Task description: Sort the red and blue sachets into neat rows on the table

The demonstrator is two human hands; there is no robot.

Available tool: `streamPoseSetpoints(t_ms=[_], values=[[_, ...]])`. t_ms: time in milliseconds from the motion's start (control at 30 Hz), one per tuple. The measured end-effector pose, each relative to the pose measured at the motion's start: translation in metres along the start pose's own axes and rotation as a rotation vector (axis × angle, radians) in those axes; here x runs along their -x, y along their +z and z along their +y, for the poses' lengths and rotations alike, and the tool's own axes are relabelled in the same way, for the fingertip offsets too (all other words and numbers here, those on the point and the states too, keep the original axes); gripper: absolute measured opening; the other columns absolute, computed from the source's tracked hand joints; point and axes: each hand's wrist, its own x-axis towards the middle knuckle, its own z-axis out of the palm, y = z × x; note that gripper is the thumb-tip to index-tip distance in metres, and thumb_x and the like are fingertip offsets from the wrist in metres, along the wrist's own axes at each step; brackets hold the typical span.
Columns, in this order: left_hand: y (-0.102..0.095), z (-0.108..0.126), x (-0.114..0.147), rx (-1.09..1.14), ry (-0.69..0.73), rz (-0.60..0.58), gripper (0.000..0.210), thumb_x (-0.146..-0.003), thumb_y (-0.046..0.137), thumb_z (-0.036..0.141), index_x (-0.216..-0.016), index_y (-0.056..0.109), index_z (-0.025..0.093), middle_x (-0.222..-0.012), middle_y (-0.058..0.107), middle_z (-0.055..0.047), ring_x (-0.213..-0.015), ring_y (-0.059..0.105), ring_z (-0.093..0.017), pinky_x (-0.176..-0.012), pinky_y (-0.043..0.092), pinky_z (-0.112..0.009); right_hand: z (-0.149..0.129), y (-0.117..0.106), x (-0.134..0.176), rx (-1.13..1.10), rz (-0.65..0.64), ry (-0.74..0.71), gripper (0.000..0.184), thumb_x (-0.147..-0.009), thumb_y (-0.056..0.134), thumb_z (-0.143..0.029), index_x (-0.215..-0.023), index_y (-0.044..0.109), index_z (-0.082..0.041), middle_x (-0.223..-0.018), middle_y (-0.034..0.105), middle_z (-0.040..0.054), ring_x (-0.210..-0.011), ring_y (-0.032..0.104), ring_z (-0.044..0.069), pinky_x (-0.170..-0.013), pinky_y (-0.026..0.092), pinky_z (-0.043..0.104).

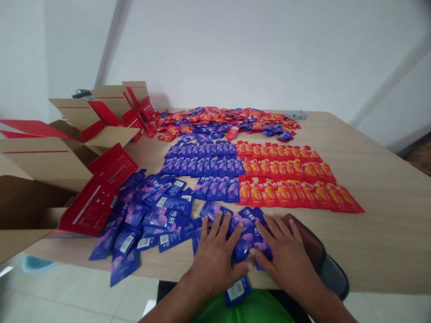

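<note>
My left hand [217, 249] lies flat with spread fingers over several blue-purple pouches [244, 240] near the table's front edge. Beside it my right hand [283, 246] is also spread, its fingers resting on the right side of the same pouches. One blue pouch [237, 290] with a barcode label overhangs the edge below my hands. A loose heap of blue pouches [161, 220] lies to the left. Beyond my hands, overlapping rows of blue pouches [202, 166] stand next to rows of red-orange pouches [286, 193]. Pouch parts under my palms are hidden.
Open cardboard boxes [37, 157] with red flaps crowd the left side. A mixed pile of red and blue pouches [222, 119] spreads along the back by the wall. A dark rounded case [313, 251] lies by my right wrist, and grey cloth [298, 115] sits at the far right.
</note>
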Motion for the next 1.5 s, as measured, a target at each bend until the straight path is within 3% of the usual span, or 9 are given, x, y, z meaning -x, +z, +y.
streamPoseSetpoints(t_ms=[267,633,900,1033,1167,1233,1300,1400,1500], values=[[0.002,0.014,-0.006,0.048,-0.034,0.043,0.081,-0.090,0.068,0.065,-0.163,0.047,0.037,-0.166,0.047,-0.014,-0.155,0.039,-0.043,-0.129,0.017,-0.072,0.006,-0.004,0.002,-0.025,0.021,-0.015,0.053,-0.096,0.064,-0.047,-0.144,0.067,-0.024,-0.148,0.065,0.0169,-0.134,0.059,0.041,-0.120,0.032,0.067],[-0.005,0.003,-0.002,0.132,-0.051,0.096,0.063,-0.084,0.076,0.043,-0.145,0.064,0.033,-0.144,0.061,-0.012,-0.145,0.048,-0.036,-0.132,0.018,-0.063,-0.002,-0.009,0.001,-0.085,0.025,-0.020,0.047,-0.099,0.065,-0.048,-0.139,0.069,-0.023,-0.143,0.069,0.0139,-0.131,0.061,0.037,-0.120,0.035,0.058],[-0.001,-0.001,-0.001,0.167,-0.053,0.113,0.053,-0.085,0.073,0.042,-0.137,0.067,0.032,-0.144,0.062,-0.012,-0.145,0.049,-0.038,-0.132,0.017,-0.066,0.039,-0.005,0.017,-0.093,0.082,-0.024,0.044,-0.100,0.066,-0.045,-0.137,0.069,-0.022,-0.141,0.071,0.0122,-0.132,0.063,0.034,-0.118,0.043,0.053],[-0.001,-0.003,0.000,0.190,-0.039,0.097,0.053,-0.087,0.071,0.041,-0.139,0.065,0.031,-0.149,0.061,-0.011,-0.146,0.048,-0.037,-0.132,0.015,-0.066,0.070,-0.001,0.026,-0.095,0.142,0.022,0.027,-0.099,0.066,-0.038,-0.119,0.076,-0.024,-0.129,0.077,0.0105,-0.124,0.069,0.033,-0.113,0.048,0.051],[-0.006,-0.003,0.000,0.193,-0.040,0.102,0.052,-0.087,0.071,0.037,-0.138,0.066,0.030,-0.147,0.063,-0.010,-0.145,0.049,-0.036,-0.132,0.017,-0.066,0.087,-0.001,0.032,-0.060,0.257,0.087,0.024,-0.099,0.065,-0.038,-0.113,0.076,-0.023,-0.124,0.077,0.0121,-0.122,0.069,0.036,-0.112,0.047,0.057],[-0.009,-0.002,0.001,0.187,-0.044,0.106,0.049,-0.088,0.071,0.037,-0.137,0.066,0.029,-0.146,0.064,-0.010,-0.144,0.050,-0.035,-0.132,0.017,-0.066,0.078,-0.002,0.032,-0.056,0.334,0.112,0.026,-0.098,0.066,-0.040,-0.115,0.074,-0.021,-0.123,0.076,0.0143,-0.122,0.067,0.039,-0.112,0.046,0.060],[-0.010,-0.002,0.000,0.186,-0.040,0.109,0.047,-0.090,0.071,0.040,-0.135,0.067,0.029,-0.146,0.064,-0.010,-0.143,0.051,-0.035,-0.131,0.017,-0.066,0.057,-0.004,0.029,-0.112,0.324,0.130,0.030,-0.097,0.068,-0.041,-0.120,0.072,-0.021,-0.120,0.075,0.0152,-0.119,0.068,0.038,-0.108,0.051,0.056],[-0.009,-0.001,-0.001,0.188,-0.045,0.126,0.045,-0.095,0.069,0.045,-0.137,0.066,0.030,-0.143,0.065,-0.009,-0.142,0.053,-0.034,-0.130,0.020,-0.066,0.021,-0.006,0.022,-0.198,0.098,0.205,0.052,-0.094,0.071,-0.049,-0.137,0.064,-0.022,-0.124,0.073,0.0155,-0.117,0.069,0.037,-0.103,0.055,0.051],[-0.007,-0.001,-0.002,0.191,-0.059,0.149,0.043,-0.098,0.068,0.045,-0.138,0.065,0.031,-0.140,0.067,-0.009,-0.140,0.055,-0.033,-0.129,0.023,-0.066,0.004,-0.007,0.015,-0.258,-0.036,0.334,0.065,-0.094,0.067,-0.049,-0.151,0.053,-0.020,-0.134,0.070,0.0173,-0.125,0.067,0.038,-0.105,0.053,0.050]])
